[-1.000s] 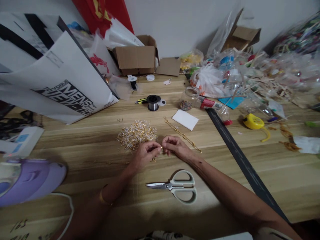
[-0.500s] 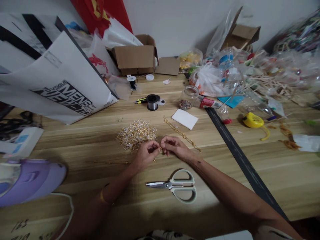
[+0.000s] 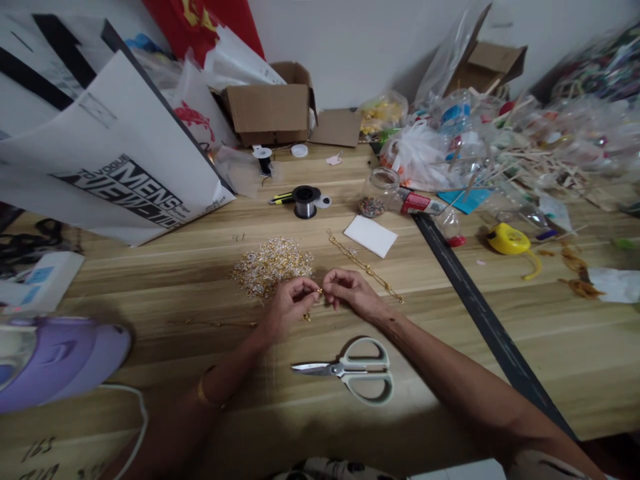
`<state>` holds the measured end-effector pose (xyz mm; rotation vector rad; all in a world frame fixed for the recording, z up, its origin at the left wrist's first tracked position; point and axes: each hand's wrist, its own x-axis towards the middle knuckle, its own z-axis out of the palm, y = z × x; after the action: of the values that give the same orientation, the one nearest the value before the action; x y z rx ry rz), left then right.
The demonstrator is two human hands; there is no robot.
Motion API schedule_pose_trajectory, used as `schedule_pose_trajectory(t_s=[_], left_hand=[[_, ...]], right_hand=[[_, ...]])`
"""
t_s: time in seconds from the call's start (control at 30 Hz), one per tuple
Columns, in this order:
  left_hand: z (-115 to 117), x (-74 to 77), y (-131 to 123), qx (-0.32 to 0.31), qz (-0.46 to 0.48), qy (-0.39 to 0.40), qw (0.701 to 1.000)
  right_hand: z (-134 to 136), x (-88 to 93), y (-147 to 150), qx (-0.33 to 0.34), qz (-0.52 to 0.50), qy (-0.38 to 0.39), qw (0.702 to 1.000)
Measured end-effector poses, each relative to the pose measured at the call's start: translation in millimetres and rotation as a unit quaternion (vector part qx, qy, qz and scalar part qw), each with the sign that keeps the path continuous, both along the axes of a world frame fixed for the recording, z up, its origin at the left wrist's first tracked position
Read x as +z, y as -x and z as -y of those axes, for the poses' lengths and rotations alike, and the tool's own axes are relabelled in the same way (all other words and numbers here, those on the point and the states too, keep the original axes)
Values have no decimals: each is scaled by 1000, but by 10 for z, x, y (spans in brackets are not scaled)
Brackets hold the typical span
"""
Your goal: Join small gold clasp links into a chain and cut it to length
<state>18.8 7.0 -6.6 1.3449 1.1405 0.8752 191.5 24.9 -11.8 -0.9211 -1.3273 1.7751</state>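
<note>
In the middle of the table my left hand (image 3: pixel 291 301) pinches a small gold piece (image 3: pixel 319 291) between thumb and fingertips. My right hand (image 3: pixel 350 291) is closed in a pinch just beside it; whatever it grips is too small to make out. A thin gold chain (image 3: pixel 220 325) runs out from under my left wrist, and a bit of gold shows below that palm. Just beyond my left hand lies a heap of gold and clear small pieces (image 3: pixel 273 265). Another gold chain (image 3: pixel 367 269) stretches past my right hand. Scissors (image 3: pixel 365 370) with pale handles rest nearer me.
Farther back are a wire spool (image 3: pixel 305 202), a white card (image 3: pixel 371 236) and a jar of beads (image 3: pixel 373 200). A yellow tape measure (image 3: pixel 509 239) and plastic clutter fill the right. At left stand a large paper bag (image 3: pixel 135 173) and a purple appliance (image 3: pixel 70 360).
My fingertips have drawn slightly apart, and the gold piece shows more clearly between them. More gold shows below my left palm, and the view has shifted a little.
</note>
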Motion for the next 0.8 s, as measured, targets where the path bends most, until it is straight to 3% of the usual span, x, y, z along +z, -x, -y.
schedule_pose_trajectory(t_s=[0.47, 0.8], left_hand=[[-16, 13, 15, 45, 31, 15, 998], [-25, -27, 62, 0, 26, 20, 999]], right_hand=[[1, -26, -14, 26, -14, 8, 1000], [-15, -55, -29, 18, -21, 4, 1000]])
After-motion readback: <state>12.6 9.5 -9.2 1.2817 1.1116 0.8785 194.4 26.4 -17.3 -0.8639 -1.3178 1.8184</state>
